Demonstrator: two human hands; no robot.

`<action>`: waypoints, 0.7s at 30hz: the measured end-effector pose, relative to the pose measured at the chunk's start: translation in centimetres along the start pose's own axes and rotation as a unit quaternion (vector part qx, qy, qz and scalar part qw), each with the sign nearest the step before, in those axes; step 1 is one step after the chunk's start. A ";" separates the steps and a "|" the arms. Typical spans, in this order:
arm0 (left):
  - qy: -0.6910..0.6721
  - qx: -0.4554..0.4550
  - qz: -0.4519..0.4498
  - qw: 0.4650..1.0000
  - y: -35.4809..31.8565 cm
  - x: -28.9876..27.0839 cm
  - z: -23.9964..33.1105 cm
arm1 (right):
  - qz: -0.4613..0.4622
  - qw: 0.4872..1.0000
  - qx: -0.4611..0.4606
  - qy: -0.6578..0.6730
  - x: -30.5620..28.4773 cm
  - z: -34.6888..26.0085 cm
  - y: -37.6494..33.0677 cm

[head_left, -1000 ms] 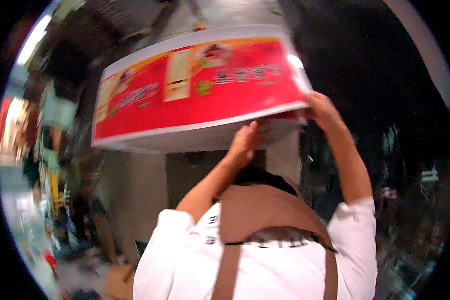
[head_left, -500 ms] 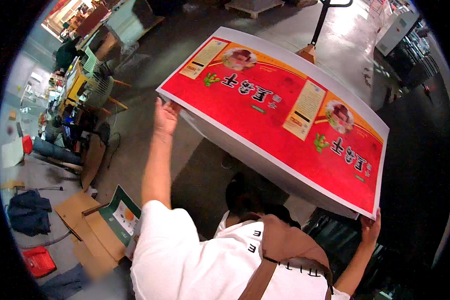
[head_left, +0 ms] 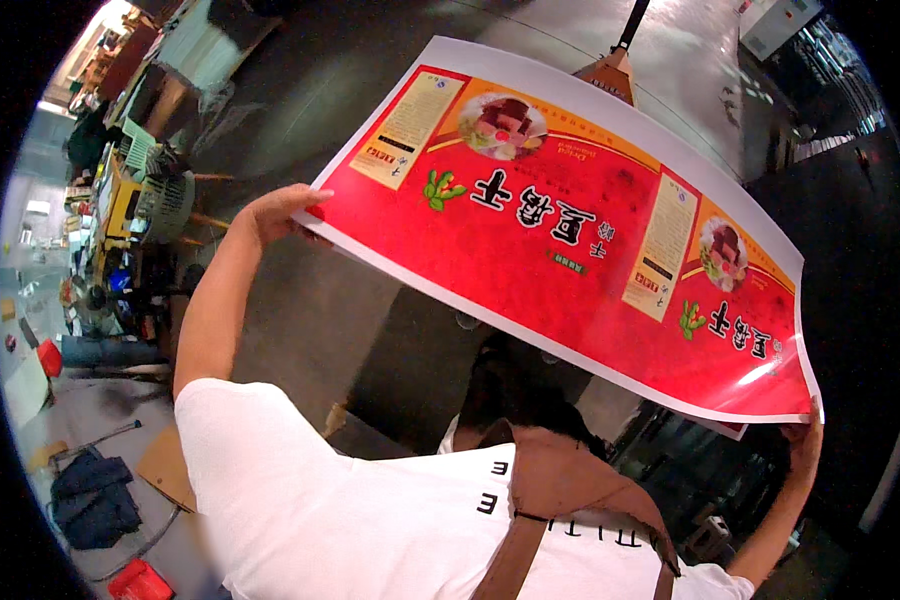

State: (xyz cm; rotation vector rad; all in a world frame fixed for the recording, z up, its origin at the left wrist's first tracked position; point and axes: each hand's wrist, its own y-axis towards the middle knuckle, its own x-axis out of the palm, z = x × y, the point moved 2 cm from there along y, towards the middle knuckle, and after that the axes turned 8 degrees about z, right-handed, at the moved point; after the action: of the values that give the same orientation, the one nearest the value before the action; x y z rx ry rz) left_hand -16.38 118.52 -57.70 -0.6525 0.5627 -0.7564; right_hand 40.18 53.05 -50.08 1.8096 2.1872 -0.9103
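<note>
A large printed sheet [head_left: 440,250], red with a white border and orange and cream panels, is held out in front of me, its surface bowed. My left hand [head_left: 282,208] grips its near left corner, thumb on top and fingers beneath. At the near right corner, my right hand [head_left: 805,432] is closed on the edge, and the sheet curls upward there. A strip of pale edge shows under the sheet beside my right hand; whether it is a second sheet I cannot tell.
Beyond the sheet stands a pallet jack [head_left: 610,72] with an upright black handle. A cluttered yellow worktable [head_left: 122,205] and a green chair [head_left: 165,195] are at the left. Dark cloth [head_left: 95,500], cardboard [head_left: 168,470] and a red item [head_left: 140,580] lie at lower left. Machinery [head_left: 770,28] is at far right.
My left hand has moved left and its thumb now lies over the sheet's corner. The right hand has shifted right, and the sheet's right end now bends upward. The view has shifted too.
</note>
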 end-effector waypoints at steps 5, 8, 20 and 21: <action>-0.034 0.015 -0.008 0.999 -0.6 0.6 3.4 | -0.060 0.990 -0.013 -0.125 1.9 -3.1 0.9; -0.141 0.114 -0.026 0.983 -0.9 2.8 8.3 | -0.084 0.989 -0.046 -0.110 6.4 -8.4 -0.2; -0.265 0.179 -0.076 0.944 7.4 13.5 17.1 | -0.116 0.990 -0.025 0.079 15.5 -7.7 7.7; -0.306 0.201 -0.052 0.929 6.3 13.1 17.1 | -0.083 0.991 -0.041 0.097 14.7 -8.6 7.1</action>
State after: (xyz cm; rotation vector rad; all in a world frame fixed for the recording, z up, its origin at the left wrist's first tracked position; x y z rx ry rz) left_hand 5.70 117.56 -53.69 -0.4989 -0.2011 -0.6932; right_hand 45.19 70.60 -52.83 1.7657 2.4862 -0.6872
